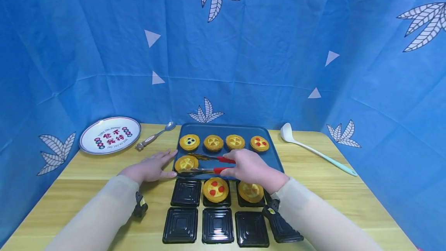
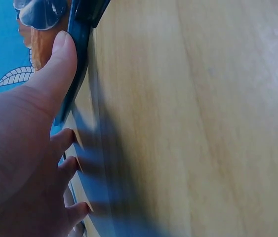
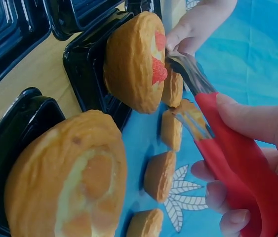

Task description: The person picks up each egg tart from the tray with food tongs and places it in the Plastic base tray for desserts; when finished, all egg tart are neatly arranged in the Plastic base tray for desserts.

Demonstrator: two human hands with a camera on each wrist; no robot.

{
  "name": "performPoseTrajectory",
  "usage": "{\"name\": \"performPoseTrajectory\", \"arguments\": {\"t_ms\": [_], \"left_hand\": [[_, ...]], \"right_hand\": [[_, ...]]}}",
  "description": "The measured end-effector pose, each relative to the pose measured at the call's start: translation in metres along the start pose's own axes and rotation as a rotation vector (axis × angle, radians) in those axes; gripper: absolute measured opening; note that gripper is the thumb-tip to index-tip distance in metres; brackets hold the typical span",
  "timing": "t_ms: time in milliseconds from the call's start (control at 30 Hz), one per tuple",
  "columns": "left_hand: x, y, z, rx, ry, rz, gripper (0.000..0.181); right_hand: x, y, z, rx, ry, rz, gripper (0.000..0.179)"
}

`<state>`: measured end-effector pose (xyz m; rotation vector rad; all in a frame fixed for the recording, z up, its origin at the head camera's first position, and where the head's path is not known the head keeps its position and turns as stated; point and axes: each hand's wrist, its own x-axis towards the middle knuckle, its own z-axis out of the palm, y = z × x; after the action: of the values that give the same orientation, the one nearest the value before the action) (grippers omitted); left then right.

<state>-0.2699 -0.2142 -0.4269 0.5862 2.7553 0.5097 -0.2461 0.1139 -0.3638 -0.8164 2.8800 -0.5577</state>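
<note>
My right hand (image 1: 249, 167) grips a pair of tongs with red handles (image 3: 245, 163). Their metal arms reach left over the blue tray (image 1: 270, 162) and straddle an egg tart (image 1: 186, 162) in its front left corner. Resting against the tray's left edge is my left hand (image 1: 153, 166), fingers spread, with the thumb (image 2: 59, 59) on the rim in the left wrist view. A row of tarts lines the back of the tray, one with blue dots (image 1: 189, 142) and one with red pieces (image 1: 259, 143).
Black square holders stand in front of the tray; a red-topped tart (image 1: 216, 189) and a plain-topped tart (image 1: 251, 192) sit in two of them. A white plate (image 1: 110, 134) and a spoon (image 1: 155, 136) lie left, a ladle (image 1: 315, 150) right. A blue curtain (image 1: 216, 57) hangs behind.
</note>
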Motion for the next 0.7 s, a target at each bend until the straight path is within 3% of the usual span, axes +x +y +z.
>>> {"name": "performPoseTrajectory", "arguments": {"t_ms": [267,500,700], "left_hand": [[0.001,-0.001,0.000,0.003,0.000,0.004,0.089],[0.000,-0.004,-0.001,0.012,-0.008,0.029,0.092],[0.002,-0.006,0.000,-0.009,-0.003,0.037,0.092]], "right_hand": [[-0.012,-0.005,-0.012,0.053,0.004,0.018,0.055],[-0.033,-0.012,-0.026,0.021,0.028,-0.038,0.054],[-0.045,-0.013,-0.021,-0.019,0.001,-0.090,0.053]]}}
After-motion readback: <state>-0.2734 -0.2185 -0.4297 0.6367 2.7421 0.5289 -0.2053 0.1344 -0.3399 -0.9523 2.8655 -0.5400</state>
